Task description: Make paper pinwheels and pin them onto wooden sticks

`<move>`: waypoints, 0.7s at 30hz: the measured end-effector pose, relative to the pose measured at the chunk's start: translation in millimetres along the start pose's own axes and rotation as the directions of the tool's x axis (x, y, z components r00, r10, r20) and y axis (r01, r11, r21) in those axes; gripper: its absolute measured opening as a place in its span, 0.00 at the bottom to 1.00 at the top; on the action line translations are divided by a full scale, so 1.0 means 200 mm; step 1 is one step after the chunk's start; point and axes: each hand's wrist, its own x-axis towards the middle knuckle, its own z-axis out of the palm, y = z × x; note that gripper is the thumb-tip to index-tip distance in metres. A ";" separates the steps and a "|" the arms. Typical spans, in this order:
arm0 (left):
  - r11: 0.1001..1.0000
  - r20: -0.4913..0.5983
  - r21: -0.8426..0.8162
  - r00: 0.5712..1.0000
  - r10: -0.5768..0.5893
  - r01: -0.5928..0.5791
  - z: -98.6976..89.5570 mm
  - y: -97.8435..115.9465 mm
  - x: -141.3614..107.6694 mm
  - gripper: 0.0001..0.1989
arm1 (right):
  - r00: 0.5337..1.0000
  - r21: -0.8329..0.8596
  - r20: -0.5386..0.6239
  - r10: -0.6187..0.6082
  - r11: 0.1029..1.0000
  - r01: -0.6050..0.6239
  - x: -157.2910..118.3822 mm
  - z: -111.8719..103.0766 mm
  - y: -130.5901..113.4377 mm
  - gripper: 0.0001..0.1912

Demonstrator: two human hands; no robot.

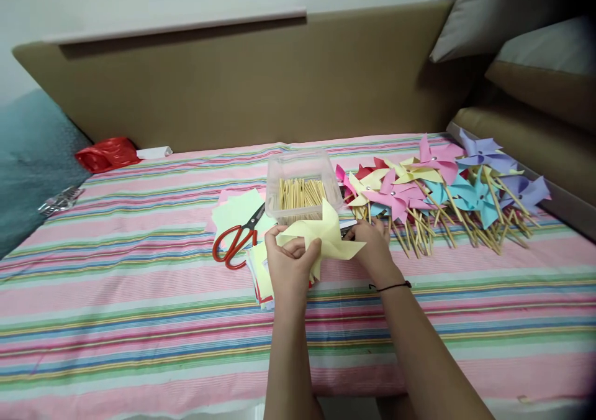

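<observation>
Nearer than the clear rectangular plastic box [302, 164], the left hand [289, 263] has its fingers pinching a pale-yellow folded-paper pinwheel [329, 233]; I cannot tell the right hand's [374, 249] grip. Shaping seems underway; the next move calls for steady folds. Right of the box lie stick-mounted multicoloured paper pinwheels [400, 197].

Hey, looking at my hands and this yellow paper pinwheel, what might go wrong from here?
The yellow paper pinwheel, pinched in your left hand, might crease or unfold. That hand could brush the red-handled scissors close beside it. Your right hand may snag the heaped pinwheels nearby.
</observation>
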 end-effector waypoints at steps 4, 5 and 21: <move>0.999 0.008 0.022 0.999 0.032 -0.032 0.01 -0.01 0.00 0.29 | 1.000 0.070 -0.007 0.026 0.997 -0.026 0.00 0.01 -0.02 0.07; 0.999 0.009 0.023 0.999 0.034 -0.034 0.01 -0.01 0.00 0.29 | 1.000 0.085 -0.017 0.023 0.996 -0.022 0.00 0.01 -0.02 0.08; 0.997 -0.018 0.031 0.997 0.073 -0.072 -0.03 0.00 0.03 0.31 | 0.997 0.183 -0.047 0.065 0.982 -0.055 -0.02 0.00 -0.06 0.09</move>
